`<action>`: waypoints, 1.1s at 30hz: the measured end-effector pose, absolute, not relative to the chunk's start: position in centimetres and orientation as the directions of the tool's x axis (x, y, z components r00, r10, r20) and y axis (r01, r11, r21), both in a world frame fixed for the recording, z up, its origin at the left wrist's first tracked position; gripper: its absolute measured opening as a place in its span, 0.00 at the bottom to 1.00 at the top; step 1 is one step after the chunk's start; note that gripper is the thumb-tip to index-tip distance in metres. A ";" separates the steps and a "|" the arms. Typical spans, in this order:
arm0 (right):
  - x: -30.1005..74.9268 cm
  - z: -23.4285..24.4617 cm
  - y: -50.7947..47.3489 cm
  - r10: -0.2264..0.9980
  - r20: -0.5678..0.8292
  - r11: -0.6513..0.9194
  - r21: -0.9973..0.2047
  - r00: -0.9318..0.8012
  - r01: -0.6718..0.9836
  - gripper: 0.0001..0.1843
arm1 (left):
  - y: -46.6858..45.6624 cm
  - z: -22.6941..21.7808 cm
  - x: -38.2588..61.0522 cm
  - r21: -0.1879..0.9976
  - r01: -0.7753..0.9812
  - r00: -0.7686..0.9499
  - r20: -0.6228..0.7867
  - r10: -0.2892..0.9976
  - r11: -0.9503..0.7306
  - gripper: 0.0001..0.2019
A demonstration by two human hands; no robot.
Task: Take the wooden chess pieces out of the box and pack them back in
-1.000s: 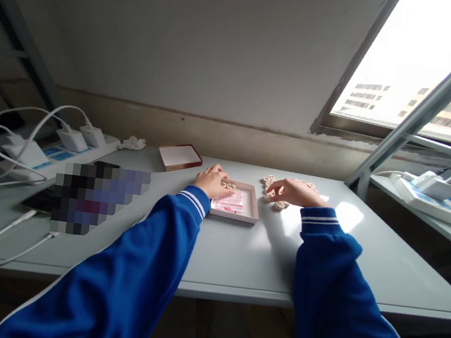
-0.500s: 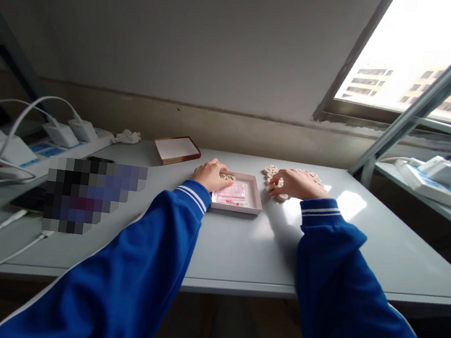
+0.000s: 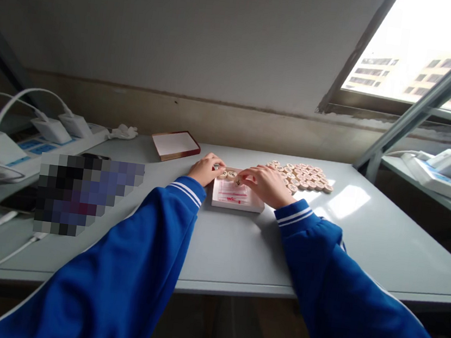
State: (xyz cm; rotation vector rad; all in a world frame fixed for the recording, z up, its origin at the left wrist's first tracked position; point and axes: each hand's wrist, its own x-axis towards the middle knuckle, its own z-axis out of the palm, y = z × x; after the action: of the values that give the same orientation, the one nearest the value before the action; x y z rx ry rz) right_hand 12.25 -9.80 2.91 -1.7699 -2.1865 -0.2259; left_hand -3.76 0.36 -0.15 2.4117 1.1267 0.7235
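A shallow white box sits mid-table with a clear plastic packet printed in red inside it. Along its back wall lie round wooden Chinese chess pieces. My left hand is closed over the box's back left corner, its fingertips beside the leftmost piece. Over the box, my right hand pinches a Chinese chess piece between thumb and fingers, tilted so its marked face shows. Many more loose pieces are bunched right of the box, partly behind my right hand.
A box lid lies inside-up at the back left. Farther left are a power strip with plugs and white cables, a dark phone and a pixelated area. Metal frame bars rise at the right by the window.
My right hand has moved left from the loose pieces to above the box, carrying a chess piece. My left hand stays at the box's left side. The view has shifted slightly.
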 end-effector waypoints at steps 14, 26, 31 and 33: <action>12.3 2.8 -9.7 0.912 0.403 0.117 -0.088 -0.072 0.989 0.07 | -0.1 0.2 -3.6 0.529 0.606 0.534 0.282 0.797 -0.594 0.10; 12.0 1.8 -9.4 0.884 0.463 0.037 0.059 -0.060 0.998 0.09 | -0.1 0.1 -3.5 0.492 0.630 0.544 0.273 0.794 -0.601 0.09; 12.0 1.4 -9.3 0.850 0.526 -0.025 0.065 -0.013 0.998 0.11 | -0.2 0.3 -3.5 0.484 0.627 0.554 0.274 0.786 -0.611 0.09; 12.1 1.4 -9.2 0.855 0.519 -0.030 0.051 -0.001 0.998 0.10 | -0.2 0.3 -3.5 0.478 0.630 0.557 0.271 0.785 -0.613 0.10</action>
State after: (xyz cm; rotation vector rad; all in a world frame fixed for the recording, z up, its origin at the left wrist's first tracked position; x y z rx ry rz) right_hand 12.11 -9.18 1.41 -1.9492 -1.9184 -0.5981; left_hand -3.48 -0.17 0.32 2.4692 1.1620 0.6677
